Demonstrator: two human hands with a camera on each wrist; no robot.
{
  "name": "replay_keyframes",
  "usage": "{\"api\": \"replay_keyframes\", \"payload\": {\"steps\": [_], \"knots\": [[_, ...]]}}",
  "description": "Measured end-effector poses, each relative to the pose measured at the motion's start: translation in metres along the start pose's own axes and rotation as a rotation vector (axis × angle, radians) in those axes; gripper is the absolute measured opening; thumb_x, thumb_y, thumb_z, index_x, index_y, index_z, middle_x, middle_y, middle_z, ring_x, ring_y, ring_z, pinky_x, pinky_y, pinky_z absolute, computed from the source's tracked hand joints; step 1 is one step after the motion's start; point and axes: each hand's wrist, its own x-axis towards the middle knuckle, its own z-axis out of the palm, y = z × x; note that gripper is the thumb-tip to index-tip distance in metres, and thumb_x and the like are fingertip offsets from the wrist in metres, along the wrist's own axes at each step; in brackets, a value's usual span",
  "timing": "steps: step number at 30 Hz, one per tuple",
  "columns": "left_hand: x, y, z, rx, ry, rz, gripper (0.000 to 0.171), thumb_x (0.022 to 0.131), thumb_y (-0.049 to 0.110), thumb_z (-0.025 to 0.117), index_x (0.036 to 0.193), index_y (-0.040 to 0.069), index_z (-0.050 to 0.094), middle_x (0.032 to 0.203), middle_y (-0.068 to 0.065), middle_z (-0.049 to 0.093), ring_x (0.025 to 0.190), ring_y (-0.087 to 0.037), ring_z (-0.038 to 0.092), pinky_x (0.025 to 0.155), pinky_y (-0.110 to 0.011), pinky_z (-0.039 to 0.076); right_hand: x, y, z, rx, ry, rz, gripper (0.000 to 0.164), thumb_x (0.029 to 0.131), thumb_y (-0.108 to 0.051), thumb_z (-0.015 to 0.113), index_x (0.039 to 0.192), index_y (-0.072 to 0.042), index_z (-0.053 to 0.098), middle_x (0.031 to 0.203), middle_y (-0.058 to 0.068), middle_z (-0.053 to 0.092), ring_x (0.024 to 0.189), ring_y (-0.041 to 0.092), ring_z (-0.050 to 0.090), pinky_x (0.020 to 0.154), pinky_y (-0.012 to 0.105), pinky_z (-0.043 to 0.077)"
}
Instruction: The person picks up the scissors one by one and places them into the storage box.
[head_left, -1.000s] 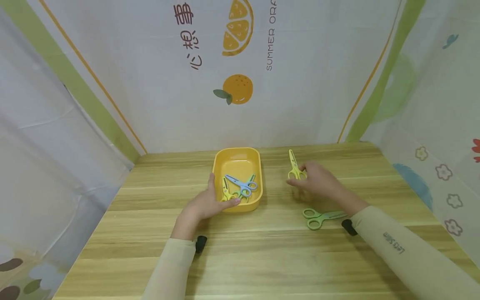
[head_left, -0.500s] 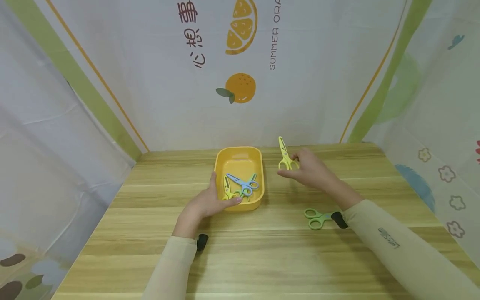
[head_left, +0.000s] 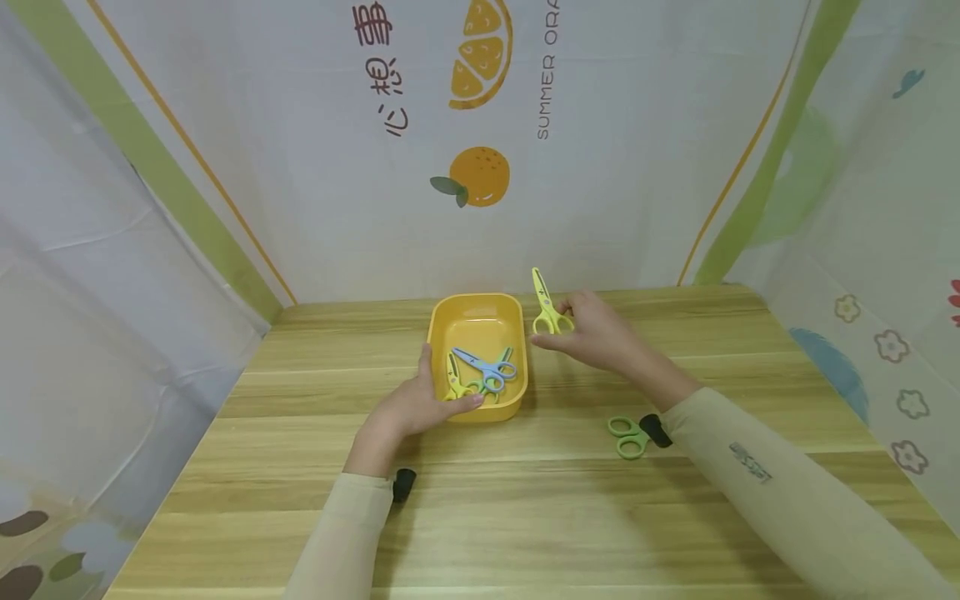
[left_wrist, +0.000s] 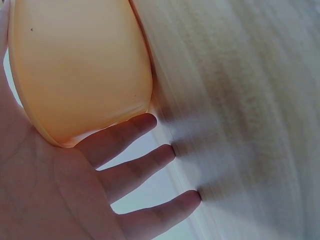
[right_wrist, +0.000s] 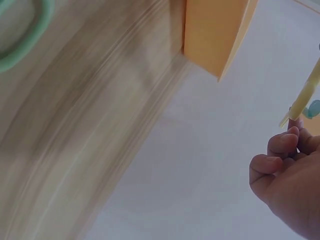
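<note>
My left hand (head_left: 411, 407) holds the near left corner of a yellow plastic box (head_left: 477, 303), thumb over the rim and fingers along the outside. In the left wrist view three fingertips reach down to the tabletop beside the box wall (left_wrist: 85, 65). Inside lie blue scissors (head_left: 471, 360) on top of green scissors (head_left: 507, 356), with yellow scissors (head_left: 452, 369) at the left. My right hand (head_left: 600, 335) pinches another pair of yellow scissors (head_left: 542, 292) by the finger loops, blades up, in the air just right of the box. The right wrist view shows these scissors (right_wrist: 306, 92) only partly.
Green scissors (head_left: 632, 437) lie on the wooden table (head_left: 525, 517), their blades hidden under the right wrist's black camera (head_left: 656, 431). Another black camera (head_left: 403, 484) sits at the left wrist. A printed white curtain (head_left: 615, 167) stands behind the table's back edge.
My right hand has lifted the yellow scissors and carried them left towards the box. The right wrist now covers the green scissors' blades. My left hand has stayed on the box.
</note>
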Motion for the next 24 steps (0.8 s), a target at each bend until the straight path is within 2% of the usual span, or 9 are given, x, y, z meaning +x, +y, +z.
{"api": "replay_keyframes", "payload": {"steps": [8,12,15,19,22,24], "knots": [[0.002,-0.004,0.002,-0.027,0.020,0.032,0.140,0.065,0.082,0.067,0.156,0.018,-0.019,0.138,-0.024,0.055,0.124,-0.035,0.056,0.103,-0.054,0.044,0.010,-0.013,0.008,0.002,-0.040,-0.004,0.063,0.076,-0.061,0.076,0.107,-0.008,0.060,0.117,0.012,0.057,0.102,0.026,0.056,0.087,0.042,0.050],[0.003,-0.004,0.002,0.005,0.046,0.033,0.141,0.062,0.086,0.065,0.157,0.018,-0.015,0.144,-0.026,0.047,0.132,-0.037,0.049,0.104,-0.055,0.043,0.014,-0.018,0.013,-0.007,-0.048,-0.019,0.061,0.076,-0.059,0.076,0.107,-0.007,0.064,0.120,0.013,0.060,0.104,0.026,0.058,0.088,0.044,0.052],[0.002,-0.004,0.001,0.017,0.059,0.032,0.141,0.062,0.086,0.065,0.157,0.018,-0.013,0.150,-0.026,0.040,0.137,-0.038,0.044,0.105,-0.056,0.042,0.019,-0.022,0.018,-0.040,-0.062,-0.038,0.066,0.075,-0.061,0.076,0.108,-0.004,0.065,0.118,0.014,0.062,0.101,0.026,0.060,0.086,0.042,0.052],[0.002,-0.002,0.000,0.015,0.049,0.030,0.140,0.064,0.084,0.066,0.157,0.018,-0.015,0.151,-0.025,0.039,0.136,-0.037,0.045,0.105,-0.056,0.041,0.024,-0.026,0.027,-0.117,-0.101,-0.036,0.073,0.075,-0.066,0.073,0.109,-0.002,0.064,0.111,0.011,0.061,0.094,0.024,0.058,0.079,0.037,0.052],[0.002,-0.002,0.000,0.023,0.043,0.023,0.142,0.062,0.087,0.064,0.156,0.018,-0.017,0.151,-0.025,0.039,0.135,-0.036,0.046,0.105,-0.054,0.042,0.029,-0.030,0.034,-0.162,-0.130,-0.041,0.071,0.075,-0.066,0.072,0.106,-0.003,0.063,0.106,0.009,0.060,0.092,0.023,0.057,0.077,0.035,0.051],[0.002,-0.002,-0.001,0.024,0.036,0.019,0.143,0.061,0.089,0.063,0.156,0.018,-0.018,0.151,-0.025,0.039,0.135,-0.036,0.046,0.106,-0.054,0.041,0.032,-0.033,0.037,-0.170,-0.140,-0.064,0.064,0.076,-0.064,0.073,0.098,-0.005,0.065,0.098,0.008,0.061,0.084,0.021,0.057,0.071,0.033,0.051]]}}
